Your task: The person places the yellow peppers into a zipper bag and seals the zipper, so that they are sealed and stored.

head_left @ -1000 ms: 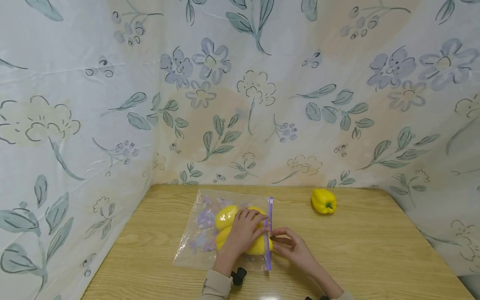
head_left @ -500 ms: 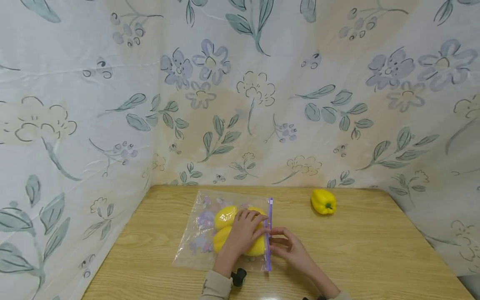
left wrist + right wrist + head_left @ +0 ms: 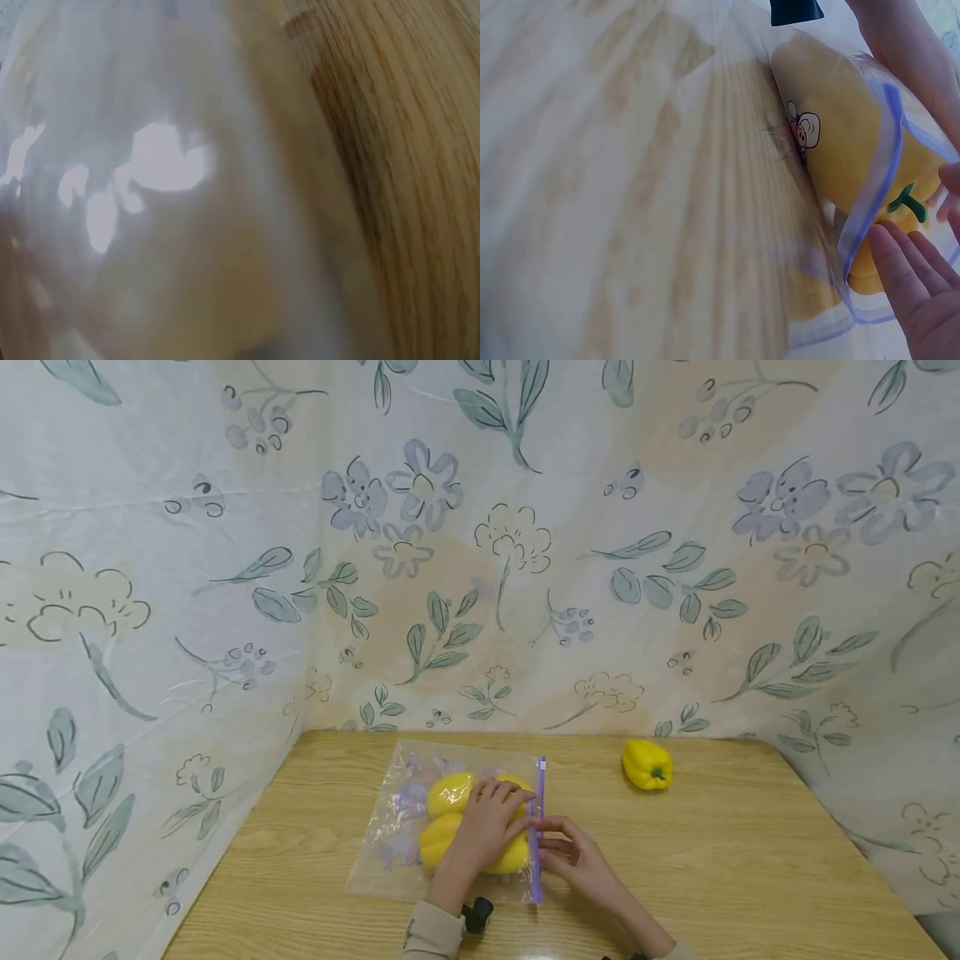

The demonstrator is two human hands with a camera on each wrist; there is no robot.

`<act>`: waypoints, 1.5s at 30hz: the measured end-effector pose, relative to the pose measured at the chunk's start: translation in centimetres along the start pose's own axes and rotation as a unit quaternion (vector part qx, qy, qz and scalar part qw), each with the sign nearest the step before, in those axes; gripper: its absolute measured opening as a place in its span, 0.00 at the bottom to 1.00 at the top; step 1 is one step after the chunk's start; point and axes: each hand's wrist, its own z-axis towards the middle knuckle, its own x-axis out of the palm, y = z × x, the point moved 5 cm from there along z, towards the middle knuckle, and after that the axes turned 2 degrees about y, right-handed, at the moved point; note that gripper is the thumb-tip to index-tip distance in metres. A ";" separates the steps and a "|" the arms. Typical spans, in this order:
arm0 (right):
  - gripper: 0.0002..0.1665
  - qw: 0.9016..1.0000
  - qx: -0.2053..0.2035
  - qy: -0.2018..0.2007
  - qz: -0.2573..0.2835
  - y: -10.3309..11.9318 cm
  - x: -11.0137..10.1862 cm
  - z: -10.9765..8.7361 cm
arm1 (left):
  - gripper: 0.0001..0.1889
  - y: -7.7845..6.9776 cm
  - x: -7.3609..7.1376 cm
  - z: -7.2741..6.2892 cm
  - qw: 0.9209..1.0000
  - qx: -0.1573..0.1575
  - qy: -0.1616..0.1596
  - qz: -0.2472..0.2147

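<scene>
Rests relaxed left hand [image 3: 491,828] on clear, purple-zip plastic bag [image 3: 375,870] of rounded yellow bell peppers [image 3: 452,793] on wood-grain tabletop [image 3: 750,868], touches green-stemmed pepper [image 3: 905,199] in bag mouth with straight-fingered right hand [image 3: 587,867].

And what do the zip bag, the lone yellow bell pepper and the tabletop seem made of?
Zip bag: probably thin, glossy plastic, being see-through with bright glints.
Lone yellow bell pepper: smooth, shiny surface; real or moulded plastic, I can't tell.
Tabletop: wood or wood-look laminate, given its streaky grain and light sheen.
</scene>
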 end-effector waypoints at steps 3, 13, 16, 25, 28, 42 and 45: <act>0.26 1.000 -0.005 0.004 0.001 0.1 0.1 0.1 | 0.22 0.0 -0.1 0.0 1.000 -0.002 0.003 0.003; 0.27 0.999 -0.002 0.041 -0.010 -0.1 0.6 0.2 | 0.23 -0.1 -0.2 -0.1 1.000 0.001 0.001 0.005; 0.27 0.999 0.007 0.038 -0.011 -0.1 0.7 0.1 | 0.23 -0.1 -0.2 -0.1 1.000 0.003 -0.002 0.007; 0.25 0.999 0.019 0.008 -0.049 -0.2 0.1 0.0 | 0.23 -0.2 -0.1 -0.2 1.000 0.007 -0.006 0.010; 0.25 0.999 0.017 -0.001 -0.049 0.0 -0.2 0.0 | 0.23 -0.3 -0.2 -0.2 1.000 0.008 -0.008 0.010; 0.26 0.996 0.016 -0.035 -0.078 0.2 -2.9 0.0 | 0.20 -0.1 0.1 0.0 1.000 0.005 -0.001 -0.003; 0.26 0.996 0.006 -0.042 -0.082 0.2 -3.5 0.1 | 0.20 -0.1 0.0 -0.1 1.000 0.004 0.000 0.002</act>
